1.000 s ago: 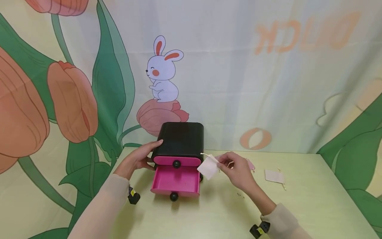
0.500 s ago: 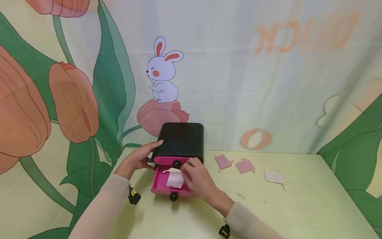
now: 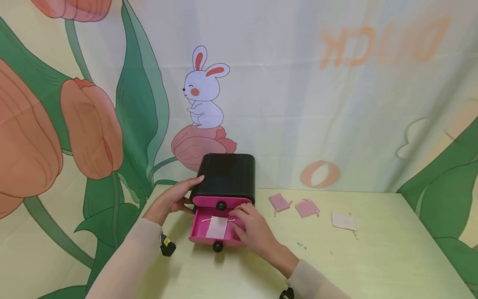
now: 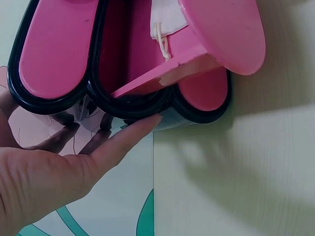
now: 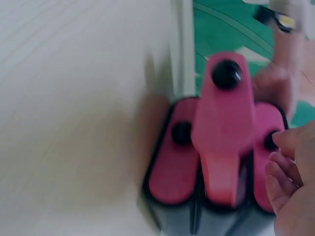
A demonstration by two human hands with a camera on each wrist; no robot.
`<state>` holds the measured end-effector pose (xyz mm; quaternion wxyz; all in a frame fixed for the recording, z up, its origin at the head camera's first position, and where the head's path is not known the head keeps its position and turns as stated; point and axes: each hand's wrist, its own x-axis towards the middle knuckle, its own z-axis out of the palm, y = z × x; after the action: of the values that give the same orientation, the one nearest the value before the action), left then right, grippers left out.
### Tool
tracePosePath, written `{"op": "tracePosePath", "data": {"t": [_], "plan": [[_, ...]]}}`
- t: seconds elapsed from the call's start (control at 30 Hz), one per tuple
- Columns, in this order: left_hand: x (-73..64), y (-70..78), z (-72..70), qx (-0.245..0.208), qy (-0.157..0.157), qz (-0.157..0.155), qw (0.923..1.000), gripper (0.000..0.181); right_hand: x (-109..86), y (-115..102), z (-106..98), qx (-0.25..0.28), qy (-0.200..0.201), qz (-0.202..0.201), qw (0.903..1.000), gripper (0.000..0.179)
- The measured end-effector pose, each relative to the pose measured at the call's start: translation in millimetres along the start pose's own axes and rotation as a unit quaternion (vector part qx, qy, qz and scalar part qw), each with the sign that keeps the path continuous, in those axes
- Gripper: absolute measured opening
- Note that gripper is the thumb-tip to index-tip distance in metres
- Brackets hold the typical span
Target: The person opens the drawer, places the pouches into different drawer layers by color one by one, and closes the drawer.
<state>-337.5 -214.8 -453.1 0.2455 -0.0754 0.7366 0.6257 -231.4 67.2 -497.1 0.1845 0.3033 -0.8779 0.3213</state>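
Observation:
A black drawer cabinet (image 3: 228, 174) stands against the backdrop, its pink middle drawer (image 3: 198, 232) pulled out. My left hand (image 3: 172, 200) holds the cabinet's left side, one digit over the top edge and others along the side, as the left wrist view (image 4: 54, 182) also shows. Inside the drawer lies a small white drawstring pouch (image 3: 216, 227), cords spread to both sides. Over the drawer's right part is my right hand (image 3: 255, 228), fingers loosely bent and apart, close to the pouch's right cord. Whether a fingertip touches that cord is hard to tell.
To the right lie two pink pouches (image 3: 279, 202) and a pale pouch (image 3: 343, 221). Tiny bits (image 3: 301, 245) are scattered nearer on the table (image 3: 388, 257). The top drawer (image 3: 203, 202), with its black knob, is pushed in.
My right hand has carried the white pouch leftward from beside the cabinet into the drawer and let it go; the pouch now lies flat. My left hand has kept its place.

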Motion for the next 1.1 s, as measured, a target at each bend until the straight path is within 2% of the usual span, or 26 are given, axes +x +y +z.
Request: {"op": "tracePosePath", "data": {"t": [0.1, 0.23, 0.43, 0.57, 0.77, 0.9, 1.0, 1.1], "plan": [[-0.5, 0.1, -0.5, -0.002, 0.0, 0.003, 1.0, 0.088, -9.7, 22.3, -22.1, 0.013, 0.035, 0.023, 0.999, 0.026], [-1.0, 0.1, 0.1, -0.004, 0.003, 0.002, 1.0, 0.088, -32.6, 75.3, -52.7, 0.006, 0.069, 0.092, 0.9934, 0.019], [-2.3, -0.6, -0.7, -0.003, 0.001, 0.002, 1.0, 0.089, -81.6, 160.9, -101.6, -0.042, 0.089, 0.205, 0.9737, 0.022], [-3.1, -0.9, -1.2, -0.004, -0.003, 0.005, 1.0, 0.09, -111.1, 198.9, -129.2, -0.075, 0.083, 0.258, 0.9597, 0.03], [-2.3, -1.4, -1.7, -0.006, -0.005, 0.007, 0.9999, 0.092, -142.4, 231.4, -146.9, -0.107, 0.064, 0.338, 0.9328, 0.038], [-0.4, -2.1, -1.2, -0.002, -0.004, 0.005, 1.0, 0.093, -154.0, 238.6, -149.2, -0.119, 0.046, 0.397, 0.909, 0.039], [0.8, -2.5, -1.2, -0.001, -0.003, 0.006, 1.0, 0.093, -155.5, 237.8, -147.9, -0.116, 0.045, 0.432, 0.8934, 0.034], [0.6, -3.0, -1.2, 0.0, -0.003, 0.008, 1.0, 0.093, -152.2, 237.4, -145.3, -0.102, 0.06, 0.441, 0.8899, 0.024]]}}
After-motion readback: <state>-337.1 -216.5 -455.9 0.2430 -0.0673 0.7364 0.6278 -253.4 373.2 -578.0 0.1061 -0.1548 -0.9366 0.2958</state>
